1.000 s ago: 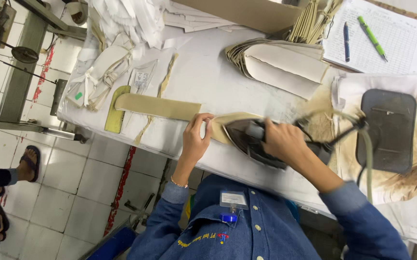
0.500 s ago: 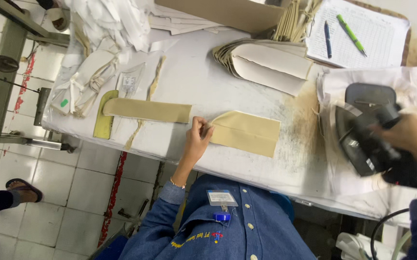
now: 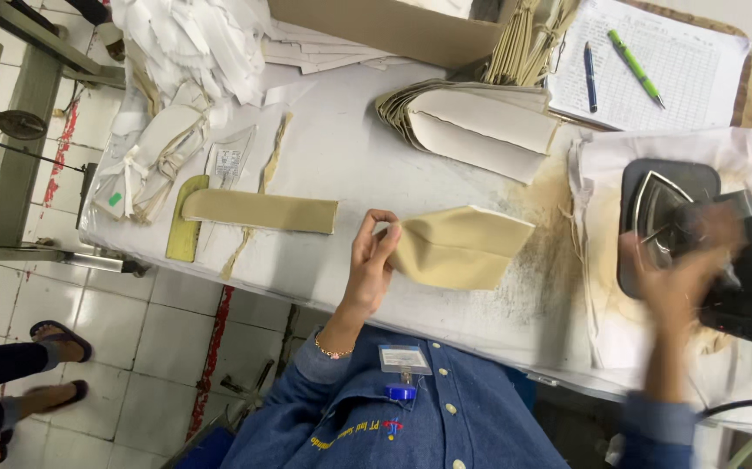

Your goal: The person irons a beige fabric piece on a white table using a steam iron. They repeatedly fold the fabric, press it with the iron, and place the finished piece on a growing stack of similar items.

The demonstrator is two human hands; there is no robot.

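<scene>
At frame centre the left hand has its grip clamped on the folded tan fabric piece on the white counter, while the blurred right hand, grip unclear, touches the dark iron at right.

On the far right of the desk lies a clipboard with a lined form, carrying a green pen and a dark blue pen side by side. Left of it sits a stack of folded beige pieces, beside a cardboard box. A flat beige strip lies at the left, touching a yellow-green template. White scraps pile at the far left. Two sandalled feet stand on the tiled floor.
</scene>
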